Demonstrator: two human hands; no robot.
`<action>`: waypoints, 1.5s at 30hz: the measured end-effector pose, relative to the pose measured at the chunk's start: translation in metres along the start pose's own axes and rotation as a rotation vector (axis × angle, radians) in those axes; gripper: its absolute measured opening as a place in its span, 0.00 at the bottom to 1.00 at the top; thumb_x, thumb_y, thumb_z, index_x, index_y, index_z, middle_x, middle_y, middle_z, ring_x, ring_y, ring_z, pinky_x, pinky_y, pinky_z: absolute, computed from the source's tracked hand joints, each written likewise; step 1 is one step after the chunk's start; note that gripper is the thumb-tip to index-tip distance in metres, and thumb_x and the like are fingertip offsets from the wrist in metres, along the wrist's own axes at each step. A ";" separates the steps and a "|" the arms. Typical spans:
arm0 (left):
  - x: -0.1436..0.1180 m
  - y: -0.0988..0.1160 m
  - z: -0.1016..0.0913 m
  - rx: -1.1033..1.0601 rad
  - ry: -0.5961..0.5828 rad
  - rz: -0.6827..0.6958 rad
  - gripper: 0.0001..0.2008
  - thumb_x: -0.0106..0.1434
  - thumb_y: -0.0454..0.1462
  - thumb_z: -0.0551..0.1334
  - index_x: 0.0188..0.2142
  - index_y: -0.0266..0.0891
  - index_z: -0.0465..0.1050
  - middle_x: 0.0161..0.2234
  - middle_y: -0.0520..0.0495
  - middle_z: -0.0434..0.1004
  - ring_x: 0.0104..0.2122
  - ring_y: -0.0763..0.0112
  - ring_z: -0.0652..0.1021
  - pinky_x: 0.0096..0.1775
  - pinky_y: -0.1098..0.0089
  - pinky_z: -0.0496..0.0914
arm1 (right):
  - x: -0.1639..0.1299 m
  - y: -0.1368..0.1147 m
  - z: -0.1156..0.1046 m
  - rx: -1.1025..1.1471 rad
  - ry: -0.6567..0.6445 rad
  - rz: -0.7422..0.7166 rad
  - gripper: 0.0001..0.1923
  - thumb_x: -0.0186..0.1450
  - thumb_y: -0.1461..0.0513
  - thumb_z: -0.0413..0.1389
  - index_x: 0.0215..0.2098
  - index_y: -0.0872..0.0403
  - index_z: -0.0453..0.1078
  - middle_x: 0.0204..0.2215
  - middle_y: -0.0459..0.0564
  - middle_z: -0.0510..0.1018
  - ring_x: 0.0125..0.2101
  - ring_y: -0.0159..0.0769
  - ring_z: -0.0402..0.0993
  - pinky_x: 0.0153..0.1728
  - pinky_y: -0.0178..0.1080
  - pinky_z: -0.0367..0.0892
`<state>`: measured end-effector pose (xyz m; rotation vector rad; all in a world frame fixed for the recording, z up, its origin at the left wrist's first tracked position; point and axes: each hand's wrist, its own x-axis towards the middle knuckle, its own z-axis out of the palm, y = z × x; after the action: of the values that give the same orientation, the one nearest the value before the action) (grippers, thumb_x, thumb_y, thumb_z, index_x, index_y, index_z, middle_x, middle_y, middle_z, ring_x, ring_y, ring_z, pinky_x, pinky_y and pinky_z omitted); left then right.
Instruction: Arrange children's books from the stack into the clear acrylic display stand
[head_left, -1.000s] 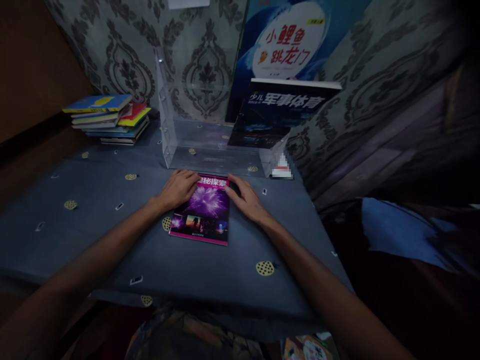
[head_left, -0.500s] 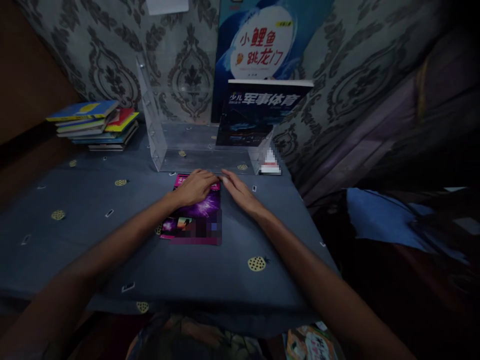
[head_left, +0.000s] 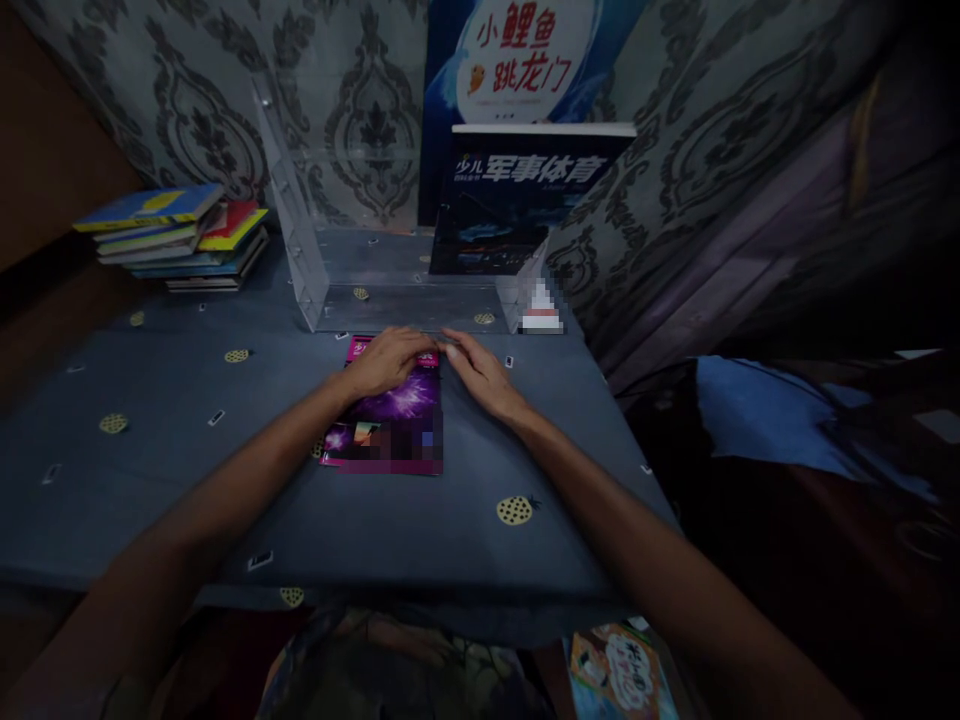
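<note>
A thin book [head_left: 386, 420] lies flat on the table [head_left: 187, 470], just in front of a clear rack [head_left: 315, 270]. Its cover is magenta at the edges with a purple burst in the middle and a row of small pictures near the bottom; part of that lower strip is blurred. The left hand [head_left: 386, 362] rests palm down on the book's top end, fingers together and flat. The right hand [head_left: 480, 375] lies on the cloth at the book's upper right corner, fingers nearly together, their tips meeting the left hand's. Two dark books [head_left: 525, 200] stand in the rack; a stack [head_left: 176, 235] sits well to the left.
</note>
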<state>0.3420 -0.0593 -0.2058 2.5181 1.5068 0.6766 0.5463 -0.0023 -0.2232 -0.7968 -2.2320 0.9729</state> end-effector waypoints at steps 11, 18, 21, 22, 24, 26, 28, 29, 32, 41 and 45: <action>-0.004 0.004 -0.006 0.077 -0.045 0.007 0.26 0.63 0.28 0.52 0.57 0.44 0.74 0.55 0.44 0.79 0.58 0.60 0.75 0.58 0.52 0.64 | -0.003 0.000 -0.001 -0.037 0.020 -0.019 0.26 0.73 0.48 0.44 0.60 0.52 0.69 0.55 0.54 0.79 0.56 0.46 0.74 0.59 0.52 0.67; -0.013 0.008 -0.009 0.125 -0.086 0.025 0.25 0.63 0.28 0.53 0.55 0.46 0.75 0.58 0.46 0.77 0.61 0.59 0.72 0.60 0.50 0.60 | -0.002 -0.001 -0.003 -0.052 0.010 -0.055 0.27 0.73 0.48 0.43 0.58 0.54 0.70 0.55 0.55 0.79 0.56 0.47 0.74 0.58 0.52 0.67; -0.016 0.012 -0.010 0.138 -0.094 0.037 0.24 0.64 0.29 0.53 0.56 0.45 0.75 0.58 0.45 0.76 0.60 0.60 0.73 0.60 0.50 0.60 | -0.002 -0.001 -0.003 -0.060 0.012 -0.052 0.26 0.73 0.49 0.43 0.57 0.54 0.71 0.54 0.55 0.79 0.56 0.47 0.75 0.58 0.53 0.67; -0.017 0.014 -0.011 0.138 -0.097 0.040 0.23 0.65 0.29 0.52 0.56 0.45 0.75 0.59 0.45 0.76 0.60 0.60 0.73 0.59 0.51 0.60 | -0.002 -0.001 -0.003 -0.059 0.013 -0.048 0.25 0.74 0.49 0.43 0.57 0.53 0.71 0.54 0.55 0.79 0.56 0.47 0.75 0.58 0.52 0.67; -0.019 0.016 -0.012 0.135 -0.107 0.043 0.22 0.68 0.30 0.52 0.56 0.44 0.74 0.59 0.44 0.75 0.60 0.60 0.73 0.60 0.51 0.60 | -0.002 -0.001 -0.002 -0.050 0.010 -0.045 0.25 0.74 0.50 0.43 0.57 0.53 0.72 0.54 0.54 0.80 0.56 0.46 0.75 0.58 0.52 0.67; -0.021 0.017 -0.012 0.130 -0.117 0.047 0.22 0.68 0.30 0.51 0.57 0.44 0.74 0.59 0.44 0.75 0.60 0.61 0.73 0.61 0.51 0.59 | -0.001 -0.001 -0.002 -0.038 0.005 -0.051 0.25 0.74 0.50 0.43 0.56 0.53 0.72 0.54 0.54 0.80 0.56 0.45 0.75 0.58 0.51 0.67; -0.023 0.018 -0.011 0.117 -0.129 0.062 0.23 0.68 0.30 0.51 0.57 0.45 0.74 0.60 0.46 0.75 0.61 0.62 0.72 0.61 0.50 0.59 | -0.001 -0.001 -0.003 -0.033 -0.004 -0.059 0.25 0.74 0.50 0.43 0.56 0.54 0.72 0.54 0.54 0.80 0.55 0.46 0.75 0.58 0.50 0.67; -0.024 0.018 -0.011 0.109 -0.133 0.071 0.23 0.68 0.29 0.51 0.57 0.46 0.73 0.60 0.47 0.75 0.62 0.62 0.72 0.62 0.50 0.58 | -0.001 -0.001 -0.003 -0.032 -0.009 -0.061 0.25 0.74 0.49 0.43 0.56 0.53 0.72 0.54 0.54 0.80 0.55 0.46 0.75 0.58 0.50 0.67; -0.028 0.019 -0.010 0.100 -0.135 0.091 0.24 0.66 0.28 0.52 0.57 0.47 0.73 0.59 0.47 0.76 0.62 0.62 0.71 0.62 0.49 0.57 | -0.002 -0.002 -0.004 -0.034 -0.018 -0.056 0.26 0.74 0.48 0.42 0.56 0.51 0.73 0.53 0.53 0.80 0.55 0.45 0.75 0.57 0.50 0.67; -0.044 0.035 -0.012 0.098 -0.185 0.175 0.25 0.64 0.27 0.53 0.57 0.45 0.73 0.58 0.47 0.76 0.63 0.61 0.70 0.64 0.47 0.55 | -0.002 0.000 -0.003 -0.010 -0.017 -0.074 0.26 0.74 0.47 0.43 0.56 0.52 0.73 0.51 0.54 0.81 0.53 0.46 0.76 0.56 0.51 0.68; -0.051 0.045 -0.014 0.073 -0.171 0.212 0.23 0.65 0.27 0.54 0.56 0.41 0.74 0.57 0.46 0.77 0.63 0.61 0.71 0.64 0.48 0.56 | -0.002 0.001 -0.003 0.005 -0.001 -0.084 0.26 0.74 0.48 0.44 0.55 0.55 0.73 0.50 0.55 0.82 0.51 0.43 0.77 0.55 0.48 0.68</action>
<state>0.3518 -0.1266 -0.1944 2.7367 1.2430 0.4245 0.5498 -0.0017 -0.2234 -0.6951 -2.2438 0.9384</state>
